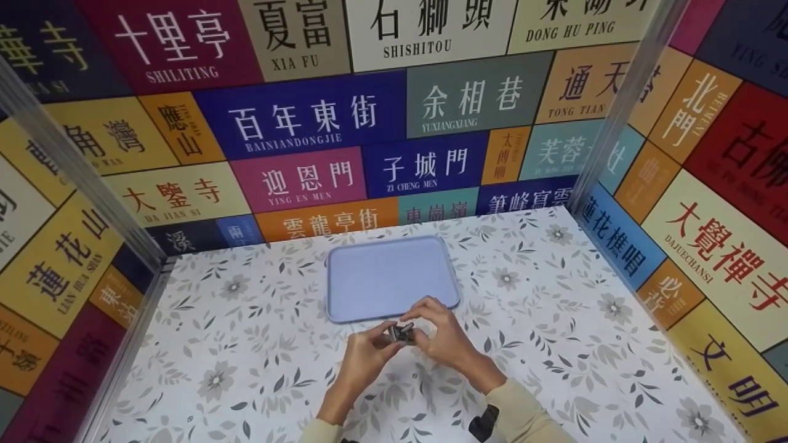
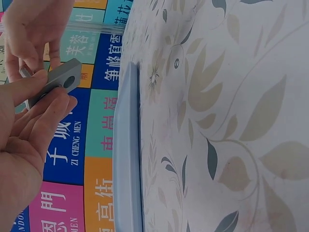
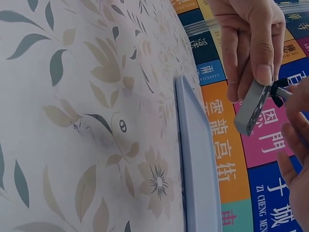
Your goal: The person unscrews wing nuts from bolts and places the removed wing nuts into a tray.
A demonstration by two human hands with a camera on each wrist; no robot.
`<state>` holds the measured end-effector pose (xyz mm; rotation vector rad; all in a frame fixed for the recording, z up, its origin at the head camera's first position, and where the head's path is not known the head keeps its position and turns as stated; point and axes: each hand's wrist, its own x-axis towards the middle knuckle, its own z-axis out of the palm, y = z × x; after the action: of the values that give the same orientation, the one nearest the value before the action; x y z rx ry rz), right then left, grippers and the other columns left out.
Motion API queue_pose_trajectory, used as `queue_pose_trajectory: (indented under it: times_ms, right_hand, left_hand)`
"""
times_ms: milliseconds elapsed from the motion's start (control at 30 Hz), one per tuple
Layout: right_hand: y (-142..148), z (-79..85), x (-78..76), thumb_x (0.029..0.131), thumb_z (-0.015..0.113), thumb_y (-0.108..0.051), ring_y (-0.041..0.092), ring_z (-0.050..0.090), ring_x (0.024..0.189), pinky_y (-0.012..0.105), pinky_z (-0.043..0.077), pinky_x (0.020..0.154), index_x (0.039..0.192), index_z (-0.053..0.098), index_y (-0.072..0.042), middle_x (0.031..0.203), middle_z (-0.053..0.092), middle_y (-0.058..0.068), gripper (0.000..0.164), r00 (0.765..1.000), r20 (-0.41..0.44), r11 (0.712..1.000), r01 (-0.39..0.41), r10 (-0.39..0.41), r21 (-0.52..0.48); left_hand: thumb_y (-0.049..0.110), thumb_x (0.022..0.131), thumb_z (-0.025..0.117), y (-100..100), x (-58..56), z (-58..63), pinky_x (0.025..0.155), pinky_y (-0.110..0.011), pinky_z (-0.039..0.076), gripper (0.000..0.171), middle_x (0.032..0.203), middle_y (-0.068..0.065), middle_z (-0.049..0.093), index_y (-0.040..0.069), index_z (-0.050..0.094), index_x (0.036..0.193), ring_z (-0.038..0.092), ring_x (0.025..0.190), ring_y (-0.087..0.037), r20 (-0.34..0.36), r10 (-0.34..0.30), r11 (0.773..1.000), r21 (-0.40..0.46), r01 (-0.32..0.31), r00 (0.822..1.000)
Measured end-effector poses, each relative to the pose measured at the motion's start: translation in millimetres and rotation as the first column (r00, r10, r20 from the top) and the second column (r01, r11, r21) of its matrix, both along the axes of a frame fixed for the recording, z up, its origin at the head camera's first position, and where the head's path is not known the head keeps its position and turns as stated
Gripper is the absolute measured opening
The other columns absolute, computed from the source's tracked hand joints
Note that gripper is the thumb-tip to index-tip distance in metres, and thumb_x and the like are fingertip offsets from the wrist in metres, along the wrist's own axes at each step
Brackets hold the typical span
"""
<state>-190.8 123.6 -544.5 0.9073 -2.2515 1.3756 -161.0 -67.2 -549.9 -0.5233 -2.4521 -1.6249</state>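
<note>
Above the table, my left hand (image 1: 367, 355) grips a grey metal bar (image 2: 59, 79) between thumb and fingers. A round hole shows near one end of the bar in the left wrist view. From the bar's side in the right wrist view stands a threaded bolt (image 3: 285, 92) with a black winged nut (image 3: 277, 91) on it. My right hand (image 1: 444, 337) is close against the left, its thumb and fingertips pinching at the bolt's outer end. Fingers partly hide the bar and the bolt, and in the head view the parts are small.
A pale blue shallow tray (image 1: 394, 277) lies on the table just beyond the hands. The white tabletop (image 1: 271, 344) has a leaf and flower print. Panels with coloured signs (image 1: 301, 117) stand at the back and both sides.
</note>
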Motion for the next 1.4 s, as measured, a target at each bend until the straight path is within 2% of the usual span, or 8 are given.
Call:
queue_pose_trajectory:
  times_ms: [100, 233, 333, 433, 733, 867, 1133, 1400]
  right_hand:
    - [3, 0.6, 1.0, 0.082, 0.066, 0.002, 0.017, 0.062, 0.094, 0.039, 0.052, 0.085, 0.104, 0.071, -0.01, 0.101, 0.066, 0.0, 0.026, 0.998, 0.034, 0.998, 0.06, -0.061, 0.027]
    - [3, -1.6, 1.6, 0.091, 0.07, -0.019, 0.015, 0.062, 0.087, 0.04, 0.052, 0.079, 0.097, 0.069, -0.013, 0.093, 0.066, -0.001, 0.008, 0.989, 0.037, 0.985, 0.14, -0.144, 0.099]
    - [2, -3.4, 2.3, 0.091, 0.073, -0.031, 0.013, 0.062, 0.082, 0.036, 0.052, 0.076, 0.087, 0.068, -0.018, 0.085, 0.066, -0.003, 0.014, 0.982, 0.047, 0.975, 0.175, -0.183, 0.134]
    - [1, -3.9, 2.4, 0.088, 0.076, -0.033, 0.011, 0.06, 0.08, 0.032, 0.05, 0.076, 0.082, 0.067, -0.02, 0.081, 0.064, -0.004, 0.018, 0.982, 0.067, 0.977, 0.166, -0.177, 0.136]
    - [-1, -3.1, 1.2, 0.086, 0.077, -0.02, 0.016, 0.06, 0.086, 0.036, 0.047, 0.083, 0.091, 0.07, -0.016, 0.089, 0.065, -0.003, 0.01, 0.999, 0.039, 0.996, 0.033, -0.037, 0.085]
    - [0, -4.9, 0.1, 0.085, 0.077, -0.014, 0.015, 0.061, 0.088, 0.037, 0.049, 0.084, 0.095, 0.07, -0.013, 0.092, 0.065, -0.001, 0.012, 1.0, -0.002, 0.997, 0.003, -0.003, 0.071]
    - [-2, -7.0, -0.1, 0.076, 0.077, 0.001, 0.017, 0.061, 0.09, 0.035, 0.051, 0.083, 0.094, 0.071, -0.012, 0.092, 0.065, 0.0, 0.023, 0.999, -0.011, 0.999, -0.029, 0.03, 0.039]
    - [-12, 28.8, 20.5, 0.068, 0.07, 0.024, 0.031, 0.06, 0.088, 0.037, 0.051, 0.082, 0.089, 0.071, 0.0, 0.09, 0.064, 0.015, 0.032, 0.999, -0.019, 0.999, -0.032, 0.032, -0.03]
  left_hand:
    - [0.011, 0.086, 0.078, 0, -0.4, 1.0, 0.073, -0.024, 0.06, 0.036, 0.091, -0.018, 0.077, -0.003, 0.07, 0.119, 0.077, 0.084, -0.027, -0.003, 0.006, 1.0, 0.003, -0.006, 1.0]
    - [0.01, 0.087, 0.078, -1, -1.0, 2.0, 0.073, -0.022, 0.06, 0.035, 0.09, -0.017, 0.078, -0.002, 0.071, 0.118, 0.077, 0.083, -0.025, -0.007, 0.015, 1.0, -0.008, -0.015, 1.0]
    - [0.011, 0.086, 0.078, -1, -0.7, 2.1, 0.072, -0.022, 0.06, 0.035, 0.089, -0.016, 0.078, -0.003, 0.071, 0.118, 0.077, 0.082, -0.024, -0.006, 0.015, 1.0, -0.005, -0.015, 1.0]
    - [0.012, 0.086, 0.078, -1, -0.6, 1.4, 0.07, -0.021, 0.059, 0.037, 0.087, -0.016, 0.078, -0.005, 0.07, 0.119, 0.077, 0.08, -0.023, -0.009, 0.018, 1.0, -0.004, -0.018, 1.0]
    - [0.014, 0.088, 0.077, -2, -1.2, -0.3, 0.071, -0.022, 0.06, 0.034, 0.092, -0.016, 0.078, -0.003, 0.071, 0.117, 0.077, 0.082, -0.024, -0.04, 0.003, 1.0, -0.001, -0.003, 0.999]
    - [0.015, 0.088, 0.077, -2, -0.2, 0.7, 0.072, -0.021, 0.06, 0.034, 0.093, -0.016, 0.078, -0.002, 0.072, 0.117, 0.077, 0.083, -0.024, -0.039, 0.004, 1.0, -0.008, -0.004, 0.999]
    - [0.012, 0.087, 0.078, -1, 2.1, 1.7, 0.071, -0.018, 0.058, 0.031, 0.093, -0.014, 0.078, 0.002, 0.073, 0.115, 0.077, 0.083, -0.021, 0.0, 0.0, 1.0, 0.008, 0.0, 1.0]
    - [0.01, 0.087, 0.077, -2, 2.5, -0.7, 0.074, -0.019, 0.059, 0.032, 0.098, -0.017, 0.077, 0.0, 0.072, 0.117, 0.077, 0.087, -0.025, 0.013, -0.03, 0.998, 0.047, 0.029, 0.999]
